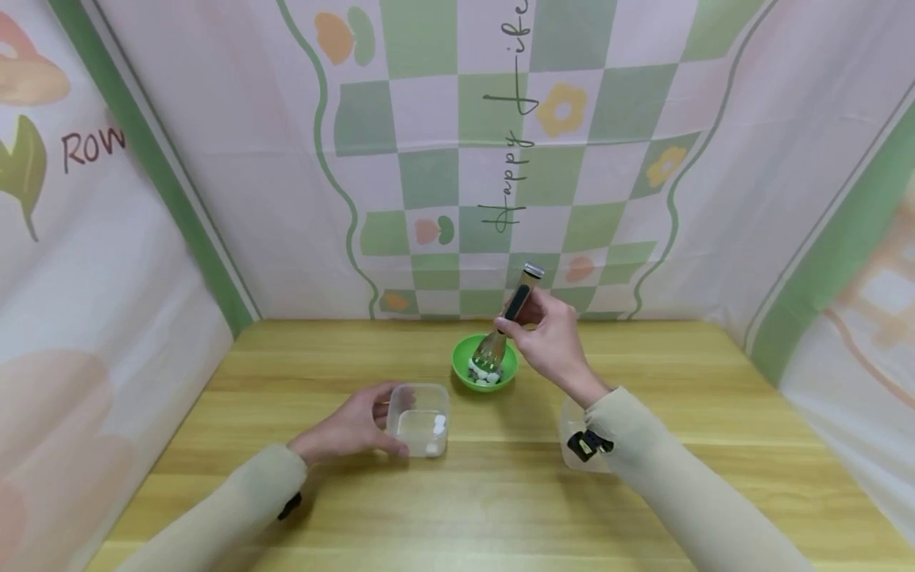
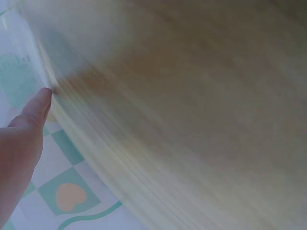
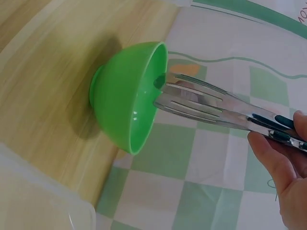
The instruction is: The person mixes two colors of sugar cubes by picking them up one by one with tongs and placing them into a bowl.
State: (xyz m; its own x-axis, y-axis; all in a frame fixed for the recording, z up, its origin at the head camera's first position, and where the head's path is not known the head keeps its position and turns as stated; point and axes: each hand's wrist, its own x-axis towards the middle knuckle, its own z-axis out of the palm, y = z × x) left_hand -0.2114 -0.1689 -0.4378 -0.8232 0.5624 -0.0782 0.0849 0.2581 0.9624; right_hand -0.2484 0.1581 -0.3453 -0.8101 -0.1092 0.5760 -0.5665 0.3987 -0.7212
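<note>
My right hand pinches a pair of metal tongs with slotted heads and dark grip pads. The tongs slant down into a small green bowl, their heads inside its rim. White and darker small pieces lie in the bowl under the tips. To the left, my left hand holds a clear square plastic container by its left side, thumb at the near corner and fingers behind. A few white pieces are inside it. In the left wrist view, one finger touches the container's wall.
A second clear container stands on the wooden table, partly hidden under my right sleeve. A printed cloth hangs behind the table's far edge, with more cloth at both sides.
</note>
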